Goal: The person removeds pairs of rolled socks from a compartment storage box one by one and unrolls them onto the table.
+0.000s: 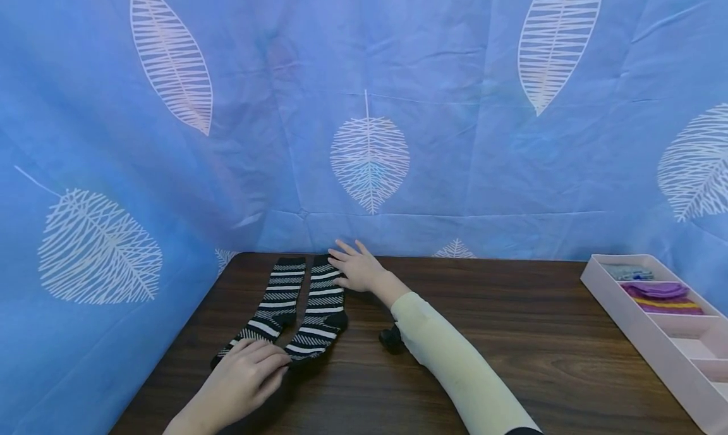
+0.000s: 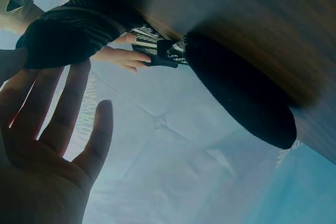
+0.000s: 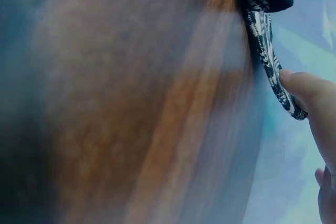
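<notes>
A: Grip?
B: Left hand (image 1: pixel 246 373) pinches the toe of the striped sock (image 1: pixel 325 300); right hand (image 1: pixel 359 272) rests spread, ungripping, at its cuff. Sock lies between.
A: Handling?
B: Probably light, limp; best held at both ends.

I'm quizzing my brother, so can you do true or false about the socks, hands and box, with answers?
1. Two striped socks lie side by side on the table. True.
2. The right hand is at a sock's cuff end. True.
3. The left hand is at a cuff end too. False: it's at a toe end.
4. The pale box is on the left. False: it's on the right.
5. Purple fabric lies in that box. True.
</notes>
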